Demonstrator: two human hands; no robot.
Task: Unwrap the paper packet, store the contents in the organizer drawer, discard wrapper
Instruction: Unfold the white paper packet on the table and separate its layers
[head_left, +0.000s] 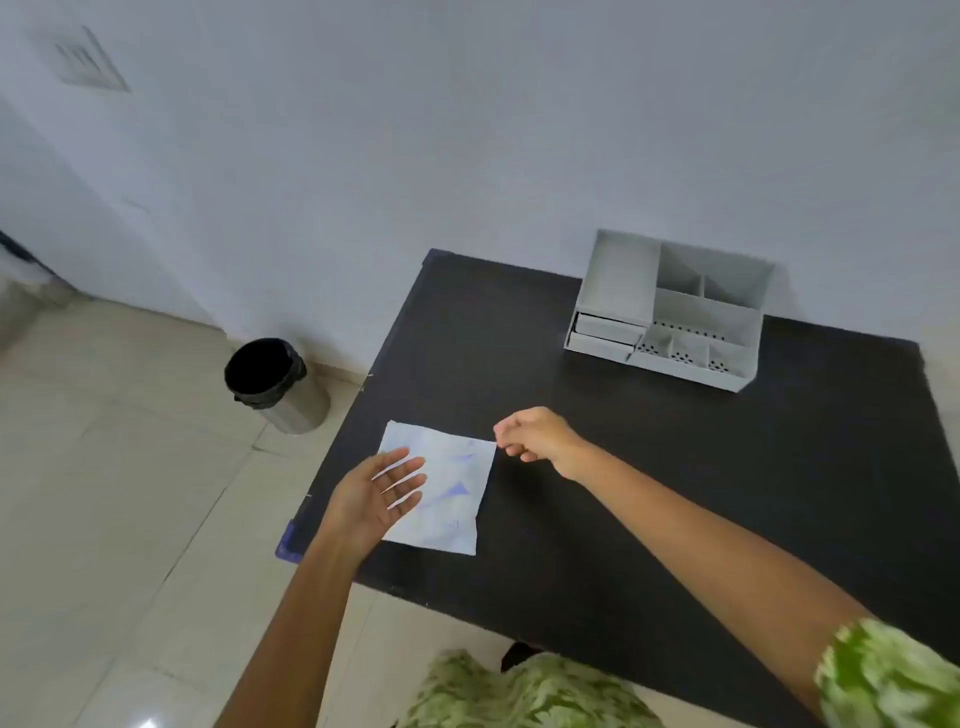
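At the left of the frame a steel bin (278, 385) with a black liner stands on the tiled floor (104, 493), just beside the dark table (623, 493). On the table's near left part lies a white sheet of paper (452, 499), flat, with blue marks. The left hand (376, 496) rests over its left side, palm up, fingers (402, 475) spread wide. The right hand (537, 439) is at the sheet's upper right corner, its fingers curled narrow; I cannot tell whether they pinch it. Toward the upper right, the grey organizer (670, 312) sits against the wall (467, 130), its drawers on its left side.
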